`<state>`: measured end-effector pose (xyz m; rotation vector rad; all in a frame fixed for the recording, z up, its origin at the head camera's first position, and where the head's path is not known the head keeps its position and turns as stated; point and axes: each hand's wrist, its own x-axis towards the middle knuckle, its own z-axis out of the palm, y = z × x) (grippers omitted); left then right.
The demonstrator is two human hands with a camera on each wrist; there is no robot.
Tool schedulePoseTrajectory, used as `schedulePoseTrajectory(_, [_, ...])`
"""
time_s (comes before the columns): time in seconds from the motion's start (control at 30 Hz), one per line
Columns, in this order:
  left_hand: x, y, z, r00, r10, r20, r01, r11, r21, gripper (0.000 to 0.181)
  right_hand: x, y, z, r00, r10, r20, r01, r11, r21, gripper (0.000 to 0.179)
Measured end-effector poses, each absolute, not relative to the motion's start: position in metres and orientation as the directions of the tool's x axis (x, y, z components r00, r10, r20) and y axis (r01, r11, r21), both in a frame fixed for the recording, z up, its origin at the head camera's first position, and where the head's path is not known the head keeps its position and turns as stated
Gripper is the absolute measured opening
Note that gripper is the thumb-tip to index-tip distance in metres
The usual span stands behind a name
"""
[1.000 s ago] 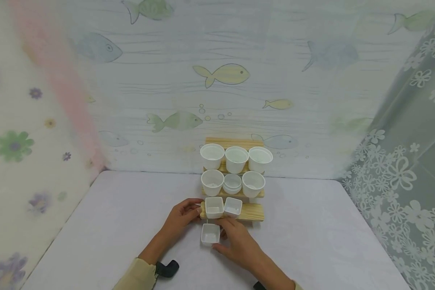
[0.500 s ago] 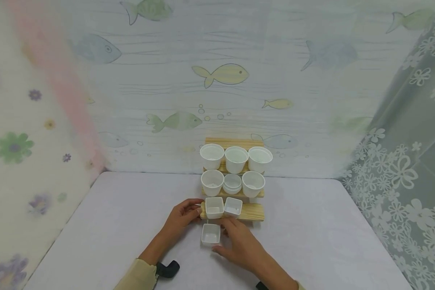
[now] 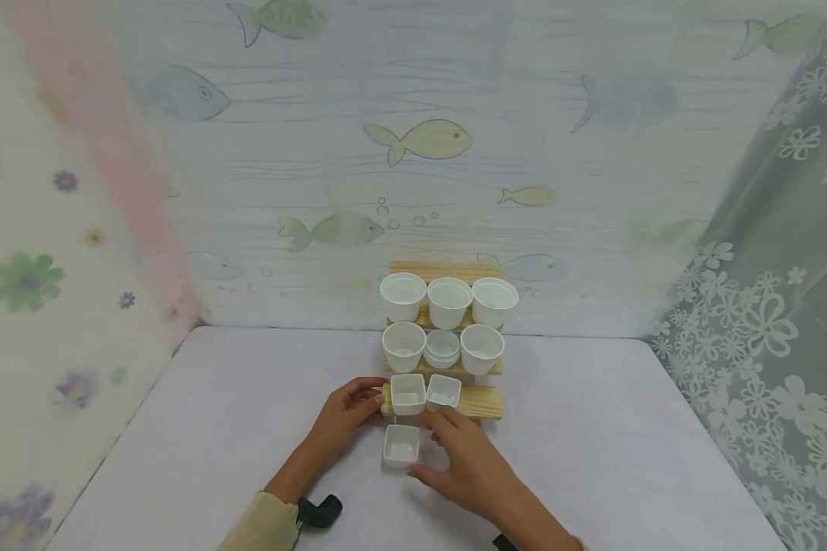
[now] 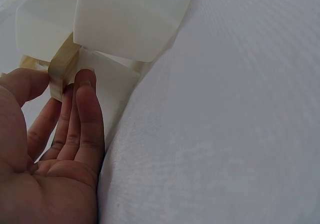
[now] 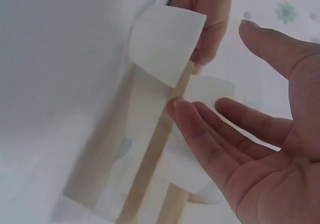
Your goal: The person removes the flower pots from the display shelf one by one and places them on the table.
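Note:
My left hand [image 3: 348, 413] grips the left end of a stepped wooden rack [image 3: 482, 402]. In the left wrist view, thumb and fingers lie on either side of a plank end [image 4: 64, 64]. A small white square cup [image 3: 401, 446] appears just below the lowest step in the head view. Beside its right side is my right hand [image 3: 472, 467], its thumb spread from the loosely bent fingers and nothing held. The right wrist view shows a gap between that thumb and the square cup [image 5: 167, 44]. Two more square cups stand on the lowest step, the right one [image 3: 444, 392] turned at an angle.
White round cups, such as the middle one [image 3: 449, 304] of the upper row, fill the two higher steps. A shorter round tub [image 3: 442, 350] sits between two of them. The white-covered table [image 3: 234, 390] meets a fish-patterned backdrop [image 3: 303, 176] behind the rack.
My right hand has drawn slightly right, away from the front square cup, and its thumb and fingers have spread. My left hand stays on the rack; the cups have hardly moved.

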<state>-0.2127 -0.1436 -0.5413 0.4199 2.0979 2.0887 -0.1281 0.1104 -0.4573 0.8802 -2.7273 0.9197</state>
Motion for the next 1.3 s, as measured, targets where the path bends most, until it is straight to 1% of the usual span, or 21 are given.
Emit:
schedulePoseTrajectory(0.43, [-0.213,-0.143,-0.539,-0.950,0.299,0.085,0.086,-0.010,0.996,0.043,-0.128,0.117,-0.446,-0.830,-0.429,0.357,-0.555,0.697,-0.454,0.055])
schedulePoseTrajectory(0.77, [-0.213,-0.143,-0.539,-0.951,0.296,0.088,0.091,-0.004,0.996,0.042,-0.131,0.124,-0.440,-0.818,-0.390,0.422,-0.556,0.722,-0.411,0.053])
schedulePoseTrajectory(0.93, [-0.214,-0.143,-0.540,-0.951,0.294,0.091,0.091,-0.015,0.996,0.042,-0.133,0.128,-0.437,-0.827,-0.352,0.439,-0.535,0.734,-0.418,0.054])
schedulePoseTrajectory(1.1, [-0.213,-0.143,-0.540,-0.952,0.293,0.092,0.091,-0.019,0.996,0.041,-0.134,0.131,-0.432,-0.847,-0.315,0.429,-0.499,0.751,-0.433,0.055])
schedulePoseTrajectory(1.3, [-0.213,-0.143,-0.541,-0.952,0.291,0.093,0.091,-0.019,0.996,0.041,-0.136,0.135,-0.427,-0.845,-0.292,0.448,-0.492,0.754,-0.435,0.057])
